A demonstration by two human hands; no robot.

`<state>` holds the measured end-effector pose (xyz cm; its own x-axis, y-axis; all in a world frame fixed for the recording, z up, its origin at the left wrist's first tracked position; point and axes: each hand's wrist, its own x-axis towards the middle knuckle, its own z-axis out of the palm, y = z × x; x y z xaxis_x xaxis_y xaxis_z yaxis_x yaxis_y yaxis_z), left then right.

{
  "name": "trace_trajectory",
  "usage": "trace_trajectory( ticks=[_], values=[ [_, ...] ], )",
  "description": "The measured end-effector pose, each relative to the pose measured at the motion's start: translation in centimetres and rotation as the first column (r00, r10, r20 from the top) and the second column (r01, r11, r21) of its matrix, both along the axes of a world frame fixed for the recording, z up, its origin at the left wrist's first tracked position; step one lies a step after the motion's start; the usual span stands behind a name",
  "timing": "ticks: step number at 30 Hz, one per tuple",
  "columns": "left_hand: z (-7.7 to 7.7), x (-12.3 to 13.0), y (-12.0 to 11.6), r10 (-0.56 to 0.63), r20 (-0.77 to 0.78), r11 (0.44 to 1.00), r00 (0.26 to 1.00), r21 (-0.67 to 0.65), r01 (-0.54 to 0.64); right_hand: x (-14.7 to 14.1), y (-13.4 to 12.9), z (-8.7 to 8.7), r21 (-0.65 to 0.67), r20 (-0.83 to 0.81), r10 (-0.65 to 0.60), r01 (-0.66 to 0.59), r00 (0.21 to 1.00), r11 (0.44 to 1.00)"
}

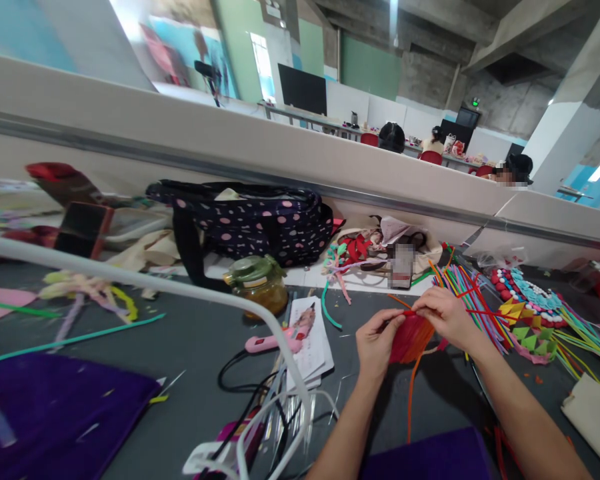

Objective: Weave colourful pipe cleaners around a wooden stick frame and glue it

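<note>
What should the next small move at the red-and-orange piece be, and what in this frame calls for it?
Probably to steady it with the left hand and press along its top edge with the right fingertips. Both the left and right hand pinch the red-and-orange piece there, close together, while an orange strand hangs loose below.

Dark grey table (180,367), polka-dot bag (275,223), lidded jar (257,287), purple cloth (65,407).

Red-orange piece (411,340) is held over the table (180,380)
</note>
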<state>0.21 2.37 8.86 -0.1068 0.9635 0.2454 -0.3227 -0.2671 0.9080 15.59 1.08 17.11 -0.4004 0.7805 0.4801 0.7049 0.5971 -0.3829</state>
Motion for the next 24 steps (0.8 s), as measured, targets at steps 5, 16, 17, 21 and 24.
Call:
trace_trajectory(
  ticks=[5, 16, 17, 21, 24],
  values=[
    [-0.25, 0.09, 0.08, 0.004, 0.004, 1.000, 1.000, -0.009, -0.004, -0.28, -0.16, 0.08, -0.058, -0.052, -0.020, 0.017, 0.998, 0.998],
    [-0.84, 0.43, 0.48, -0.049, 0.195, 0.991, 0.979, -0.115, 0.073, 0.03, -0.08, -0.11, -0.042, -0.144, -0.028, 0.022, 0.989, 0.999],
    [-0.83, 0.46, 0.49, -0.047, 0.202, 0.990, 0.978, -0.123, 0.073, 0.08, -0.06, -0.15, -0.037, -0.123, -0.023, 0.019, 0.992, 0.999],
    [-0.84, 0.58, 0.45, -0.053, 0.222, 0.989, 0.974, -0.122, 0.082, 0.03, -0.13, -0.32, -0.024, -0.039, -0.016, 0.015, 0.999, 1.000],
    [-0.88, 0.62, 0.38, -0.052, 0.207, 0.992, 0.977, -0.100, 0.075, -0.06, -0.15, -0.39, -0.025, -0.045, -0.017, 0.016, 0.999, 1.000]
  ],
)
